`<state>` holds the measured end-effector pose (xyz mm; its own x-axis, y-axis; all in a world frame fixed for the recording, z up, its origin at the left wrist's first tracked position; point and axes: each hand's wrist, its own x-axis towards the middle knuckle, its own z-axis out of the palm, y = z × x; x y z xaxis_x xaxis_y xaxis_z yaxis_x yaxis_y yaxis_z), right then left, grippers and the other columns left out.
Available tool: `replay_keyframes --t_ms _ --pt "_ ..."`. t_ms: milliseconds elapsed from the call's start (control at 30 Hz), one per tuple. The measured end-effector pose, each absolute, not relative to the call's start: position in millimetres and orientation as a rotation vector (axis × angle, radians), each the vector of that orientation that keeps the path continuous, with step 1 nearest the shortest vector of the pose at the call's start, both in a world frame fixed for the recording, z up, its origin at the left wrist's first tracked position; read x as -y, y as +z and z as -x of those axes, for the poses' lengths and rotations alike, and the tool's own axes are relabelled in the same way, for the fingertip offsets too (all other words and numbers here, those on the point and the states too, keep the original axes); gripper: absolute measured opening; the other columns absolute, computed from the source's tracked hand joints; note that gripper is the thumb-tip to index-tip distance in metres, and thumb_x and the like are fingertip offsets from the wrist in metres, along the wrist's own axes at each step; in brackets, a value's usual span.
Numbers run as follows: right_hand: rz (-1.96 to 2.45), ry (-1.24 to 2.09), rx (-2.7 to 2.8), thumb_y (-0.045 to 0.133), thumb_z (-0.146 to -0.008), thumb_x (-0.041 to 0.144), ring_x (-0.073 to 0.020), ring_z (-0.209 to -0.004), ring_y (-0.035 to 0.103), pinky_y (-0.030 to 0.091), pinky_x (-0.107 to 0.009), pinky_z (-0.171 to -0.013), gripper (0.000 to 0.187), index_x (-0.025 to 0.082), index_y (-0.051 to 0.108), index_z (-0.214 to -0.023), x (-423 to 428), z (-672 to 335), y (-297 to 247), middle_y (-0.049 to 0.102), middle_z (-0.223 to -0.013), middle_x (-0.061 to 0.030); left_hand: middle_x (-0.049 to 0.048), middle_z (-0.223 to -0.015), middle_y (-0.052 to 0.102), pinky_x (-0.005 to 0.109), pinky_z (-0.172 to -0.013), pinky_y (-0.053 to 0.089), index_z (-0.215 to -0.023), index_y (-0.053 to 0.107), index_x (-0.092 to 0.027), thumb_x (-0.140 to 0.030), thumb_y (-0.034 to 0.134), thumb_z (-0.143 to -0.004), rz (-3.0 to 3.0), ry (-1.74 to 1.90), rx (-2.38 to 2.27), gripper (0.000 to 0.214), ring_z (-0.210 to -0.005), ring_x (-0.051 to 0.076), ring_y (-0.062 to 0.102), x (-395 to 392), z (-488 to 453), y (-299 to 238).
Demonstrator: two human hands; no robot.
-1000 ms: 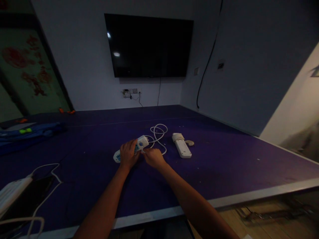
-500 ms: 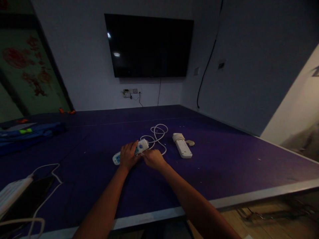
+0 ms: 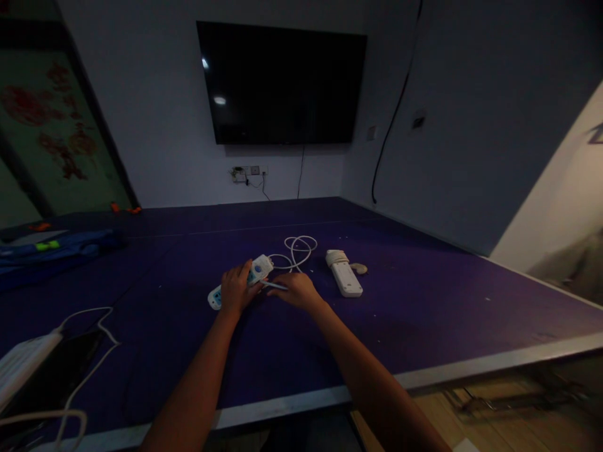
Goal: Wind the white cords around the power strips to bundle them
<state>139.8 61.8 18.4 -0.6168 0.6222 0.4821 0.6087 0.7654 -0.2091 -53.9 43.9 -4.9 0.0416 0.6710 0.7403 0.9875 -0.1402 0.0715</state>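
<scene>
My left hand (image 3: 235, 289) is closed over the middle of a white and blue power strip (image 3: 258, 270) lying on the purple table (image 3: 424, 314). Both ends of the strip stick out past my fingers. My right hand (image 3: 298, 290) sits just to its right and pinches the strip's white cord (image 3: 276, 285) near the body. The rest of that cord lies in loose loops (image 3: 299, 248) behind my hands.
A second white power strip (image 3: 343, 276) with its cord wound up lies to the right, a small beige object (image 3: 360, 269) beside it. Another strip and cables (image 3: 28, 364) sit at the near left edge. Blue cloth (image 3: 56, 251) lies far left. A dark screen (image 3: 282, 85) hangs on the wall.
My left hand and the strip have shifted slightly left. My right hand has moved a little right, drawing a short length of cord taut between the hands.
</scene>
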Motion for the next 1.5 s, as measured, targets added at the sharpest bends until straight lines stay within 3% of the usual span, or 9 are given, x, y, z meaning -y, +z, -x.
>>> replay_keyframes --t_ms 300,467,833,1033,1333,1500 --pt "0.793 -0.175 2.251 0.048 -0.09 0.032 -0.0148 -0.077 0.063 0.041 -0.022 -0.066 0.023 0.018 0.066 -0.095 -66 -138 11 0.068 -0.088 -0.007 0.0136 -0.1 0.066 0.035 -0.075 0.04 -0.122 0.05 -0.016 -0.065 0.047 -0.076 1.882 -0.901 1.649 0.068 -0.092 0.027 0.06 -42 54 -4" --pt "0.787 -0.175 2.086 0.049 -0.09 0.033 -0.0149 -0.076 0.061 0.041 -0.022 -0.066 0.022 0.018 0.066 -0.09 -71 -145 13 0.066 -0.085 -0.0067 0.0116 -0.098 0.066 0.037 -0.076 0.041 -0.119 0.053 -0.019 -0.064 0.051 -0.074 1.978 -0.878 1.551 0.064 -0.089 0.027 0.06 -42 44 -2" --pt "0.795 0.364 1.805 0.069 -0.071 0.036 -0.0124 -0.06 0.053 0.039 -0.023 -0.057 0.018 0.018 0.07 -0.073 -89 -160 20 0.064 -0.069 -0.0022 0.012 -0.1 0.066 0.04 -0.084 0.042 -0.111 0.058 -0.015 -0.067 0.058 -0.067 2.293 -0.887 1.328 0.068 -0.093 0.026 0.059 -30 18 4" --pt "0.721 0.634 1.707 0.072 -0.064 0.038 -0.0112 -0.057 0.05 0.037 -0.022 -0.053 0.023 0.016 0.071 -0.069 -93 -163 20 0.063 -0.064 -0.0023 0.0106 -0.105 0.066 0.041 -0.087 0.042 -0.118 0.053 -0.019 -0.07 0.064 -0.055 2.423 -0.923 1.285 0.082 -0.097 0.027 0.06 -30 15 7" --pt "0.618 0.98 1.602 0.073 -0.059 0.047 -0.0126 -0.057 0.054 0.04 -0.023 -0.053 0.032 0.015 0.066 -0.062 -97 -163 17 0.062 -0.061 -0.0016 0.013 -0.109 0.064 0.041 -0.085 0.044 -0.136 0.036 -0.019 -0.068 0.062 -0.061 2.404 -0.98 1.303 0.093 -0.096 0.027 0.061 -23 10 7" --pt "0.665 1.066 1.604 0.065 -0.065 0.053 -0.0095 -0.049 0.047 0.034 -0.021 -0.047 0.04 0.014 0.066 -0.062 -103 -161 10 0.058 -0.055 0.0001 0.0124 -0.107 0.065 0.039 -0.085 0.045 -0.135 0.038 -0.018 -0.067 0.061 -0.063 2.364 -1.067 1.29 0.09 -0.096 0.026 0.061 -19 10 8"
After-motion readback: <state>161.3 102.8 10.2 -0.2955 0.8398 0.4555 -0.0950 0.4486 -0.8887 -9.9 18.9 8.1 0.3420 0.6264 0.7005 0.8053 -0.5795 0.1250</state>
